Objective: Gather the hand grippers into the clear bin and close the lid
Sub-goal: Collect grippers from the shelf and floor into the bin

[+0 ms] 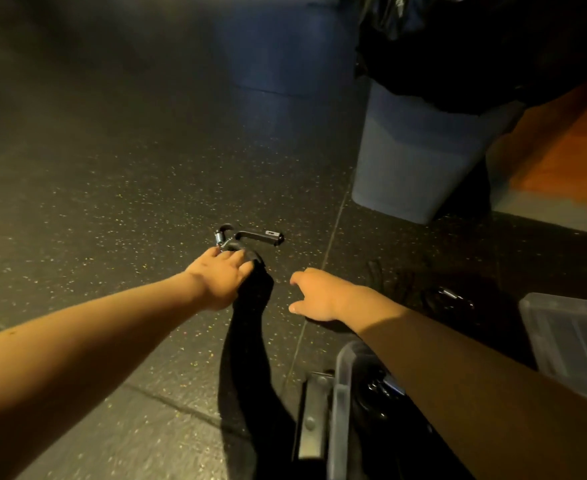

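The hand gripper [250,236] lay mid-floor [112,202], beyond the clear bin [342,393] at the near right. The left hand [217,278] curled its fingers over the near handle, apparently gripping it. The right hand [319,296] hovered just right of it, loosely curled and holding nothing. The lid [562,327] lay at the right edge.

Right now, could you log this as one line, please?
left hand: grips hand gripper | right hand: open | lid: off clear bin

I am reading no text here.
I am seeing one small pale label [270,233] on the handle of the hand gripper [250,236], showing too blurred to make out.
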